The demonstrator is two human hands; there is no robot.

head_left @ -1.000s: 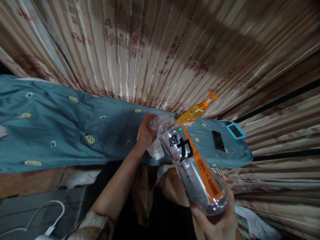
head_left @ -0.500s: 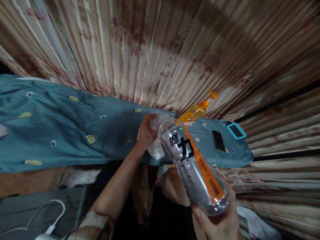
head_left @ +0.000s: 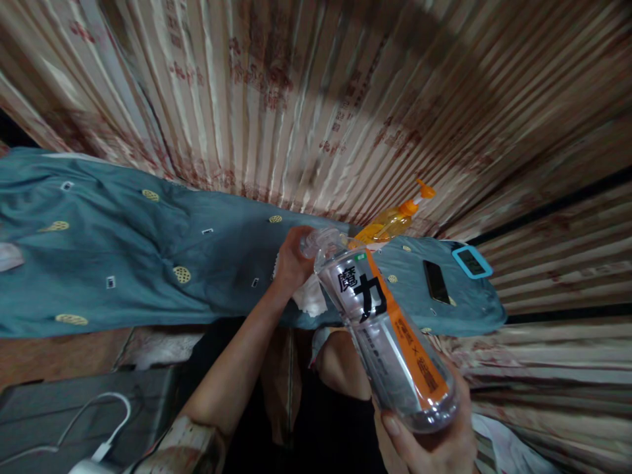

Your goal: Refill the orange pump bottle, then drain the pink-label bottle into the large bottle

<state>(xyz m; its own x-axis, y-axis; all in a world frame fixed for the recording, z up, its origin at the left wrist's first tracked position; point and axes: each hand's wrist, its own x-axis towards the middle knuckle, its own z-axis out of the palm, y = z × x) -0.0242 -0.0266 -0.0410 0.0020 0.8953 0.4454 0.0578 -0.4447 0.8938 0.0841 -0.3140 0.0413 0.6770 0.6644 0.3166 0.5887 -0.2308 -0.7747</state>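
Observation:
A clear plastic drink bottle [head_left: 368, 342] with an orange label strip and large dark characters is held tilted in front of me, its neck up and to the left. My right hand [head_left: 434, 434] wraps round its base from below. At the neck, my left hand [head_left: 292, 260] is closed, its fingertips partly hidden behind the clear mouth. A white tissue [head_left: 311, 296] shows under and beside my left hand; whether the hand holds it or it lies on the cloth, I cannot tell. Behind the drink bottle stands a pump bottle [head_left: 388, 224] of yellow liquid with an orange top.
A teal patterned cloth [head_left: 232, 250] covers the long surface ahead. On its right part lie a dark phone [head_left: 436, 282] and a blue-framed digital timer [head_left: 473, 262]. Pleated curtains [head_left: 296, 99] rise behind. A white cable [head_left: 116, 421] crosses a grey surface at lower left.
Both hands keep their hold on the bottle, which stays at nearly the same tilt. The whole view has shifted slightly.

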